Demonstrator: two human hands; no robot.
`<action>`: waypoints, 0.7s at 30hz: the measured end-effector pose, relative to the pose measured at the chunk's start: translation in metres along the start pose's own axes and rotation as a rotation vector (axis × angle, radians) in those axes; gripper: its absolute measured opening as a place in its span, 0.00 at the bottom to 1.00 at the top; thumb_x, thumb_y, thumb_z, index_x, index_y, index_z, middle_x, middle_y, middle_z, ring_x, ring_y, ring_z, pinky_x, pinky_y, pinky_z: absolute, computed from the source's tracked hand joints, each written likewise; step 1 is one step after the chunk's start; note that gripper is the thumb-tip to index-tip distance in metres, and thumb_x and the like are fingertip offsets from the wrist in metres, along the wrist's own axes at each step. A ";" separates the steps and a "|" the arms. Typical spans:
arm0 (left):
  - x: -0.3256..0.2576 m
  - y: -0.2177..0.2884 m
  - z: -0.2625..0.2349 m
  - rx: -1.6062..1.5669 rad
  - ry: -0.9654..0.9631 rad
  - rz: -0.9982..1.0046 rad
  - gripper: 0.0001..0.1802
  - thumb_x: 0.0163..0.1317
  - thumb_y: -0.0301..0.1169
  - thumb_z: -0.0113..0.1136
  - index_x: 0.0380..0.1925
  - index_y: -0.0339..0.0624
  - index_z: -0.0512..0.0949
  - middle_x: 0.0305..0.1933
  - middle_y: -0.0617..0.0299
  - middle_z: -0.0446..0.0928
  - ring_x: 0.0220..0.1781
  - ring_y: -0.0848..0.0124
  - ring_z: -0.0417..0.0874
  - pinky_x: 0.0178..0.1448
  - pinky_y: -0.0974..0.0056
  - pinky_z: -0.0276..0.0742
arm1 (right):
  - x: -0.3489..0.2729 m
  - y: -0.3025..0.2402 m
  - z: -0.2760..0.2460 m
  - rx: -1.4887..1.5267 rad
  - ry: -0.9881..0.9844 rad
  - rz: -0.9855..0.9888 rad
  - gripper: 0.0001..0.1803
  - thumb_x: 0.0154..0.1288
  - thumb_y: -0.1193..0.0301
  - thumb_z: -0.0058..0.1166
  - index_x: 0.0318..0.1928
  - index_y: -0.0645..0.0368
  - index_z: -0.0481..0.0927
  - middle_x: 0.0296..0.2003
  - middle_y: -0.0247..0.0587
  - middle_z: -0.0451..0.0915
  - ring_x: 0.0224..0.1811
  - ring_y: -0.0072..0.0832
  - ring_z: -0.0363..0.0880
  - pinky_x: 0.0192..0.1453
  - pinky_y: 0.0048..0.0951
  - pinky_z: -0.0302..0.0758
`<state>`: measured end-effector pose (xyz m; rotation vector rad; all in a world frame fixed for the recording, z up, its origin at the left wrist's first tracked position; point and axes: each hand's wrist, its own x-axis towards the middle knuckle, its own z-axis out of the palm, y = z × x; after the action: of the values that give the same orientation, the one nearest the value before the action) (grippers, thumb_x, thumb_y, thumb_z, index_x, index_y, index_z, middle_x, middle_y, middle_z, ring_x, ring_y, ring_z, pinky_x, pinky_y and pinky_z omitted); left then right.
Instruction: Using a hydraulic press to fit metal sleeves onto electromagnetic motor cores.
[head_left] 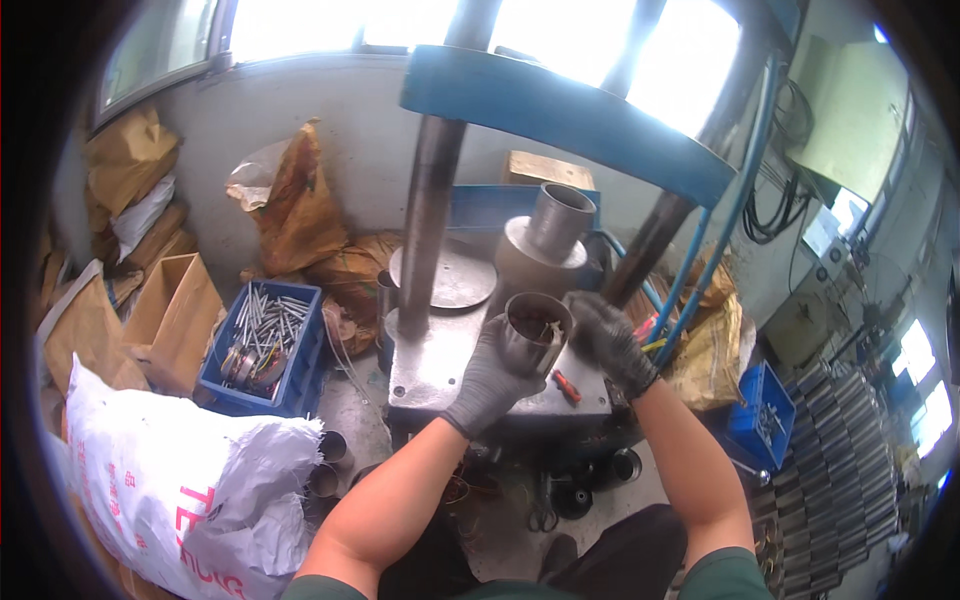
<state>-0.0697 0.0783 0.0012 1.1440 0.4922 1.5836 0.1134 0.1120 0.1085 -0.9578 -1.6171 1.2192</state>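
Centre frame: gloved left hand (495, 375) grips a motor stator (535, 330); right hand (610, 340) touches its rim. Stator is being readied at the press table (430, 375). Seating it likely needs careful alignment.

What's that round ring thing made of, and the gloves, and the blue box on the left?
The ring looks like bare metal: grey and dully shiny. The gloves on the left hand and right hand look like dark knitted fabric, maybe coated; matte and wrinkled. The blue box seems moulded plastic, with smooth, even-coloured walls.

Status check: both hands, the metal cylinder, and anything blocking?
Left hand gripping metal cylinder. Right hand on its rim. Press column close behind; nothing between.
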 end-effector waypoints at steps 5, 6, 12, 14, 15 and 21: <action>-0.036 0.033 0.051 -0.075 -0.061 -0.271 0.27 0.65 0.48 0.70 0.57 0.47 0.76 0.51 0.62 0.83 0.55 0.66 0.86 0.68 0.57 0.80 | -0.080 0.002 -0.030 -0.028 -0.258 0.312 0.21 0.71 0.68 0.56 0.61 0.60 0.80 0.40 0.29 0.81 0.35 0.16 0.78 0.37 0.20 0.75; -0.032 0.018 0.055 -0.460 -0.104 -0.669 0.27 0.67 0.49 0.70 0.57 0.47 0.75 0.50 0.61 0.84 0.53 0.66 0.86 0.66 0.56 0.81 | -0.095 0.030 -0.050 0.098 -0.227 0.353 0.21 0.67 0.68 0.56 0.59 0.60 0.81 0.40 0.29 0.81 0.35 0.16 0.77 0.38 0.21 0.74; -0.062 -0.032 0.038 1.066 -0.713 0.236 0.40 0.56 0.49 0.75 0.64 0.43 0.72 0.59 0.48 0.79 0.60 0.50 0.82 0.67 0.46 0.78 | -0.191 0.101 -0.147 -0.097 -0.111 0.651 0.26 0.62 0.74 0.51 0.62 0.60 0.81 0.42 0.33 0.84 0.37 0.20 0.82 0.39 0.25 0.81; -0.063 -0.033 0.029 1.180 -0.727 0.312 0.45 0.54 0.48 0.76 0.68 0.40 0.70 0.64 0.44 0.76 0.65 0.47 0.79 0.71 0.46 0.75 | -0.222 0.126 -0.172 -0.131 -0.087 0.763 0.26 0.62 0.74 0.51 0.62 0.60 0.81 0.41 0.34 0.84 0.37 0.20 0.83 0.38 0.26 0.82; -0.063 -0.027 0.020 1.409 -0.609 0.189 0.46 0.55 0.48 0.75 0.70 0.40 0.68 0.67 0.42 0.72 0.71 0.46 0.73 0.75 0.46 0.70 | -0.236 0.139 -0.179 -0.188 0.010 0.787 0.26 0.62 0.75 0.52 0.63 0.60 0.81 0.41 0.35 0.84 0.38 0.22 0.83 0.38 0.26 0.82; -0.089 -0.022 0.007 1.797 -0.479 -0.053 0.48 0.60 0.49 0.72 0.75 0.41 0.62 0.79 0.41 0.62 0.83 0.43 0.57 0.83 0.41 0.56 | -0.386 0.284 -0.234 -0.096 0.495 0.514 0.19 0.64 0.73 0.56 0.55 0.60 0.83 0.41 0.40 0.85 0.40 0.29 0.85 0.38 0.29 0.82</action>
<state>-0.0554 0.0031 -0.0504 2.6082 1.6868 0.3949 0.4801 -0.1121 -0.2076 -1.6582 -1.0731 1.1120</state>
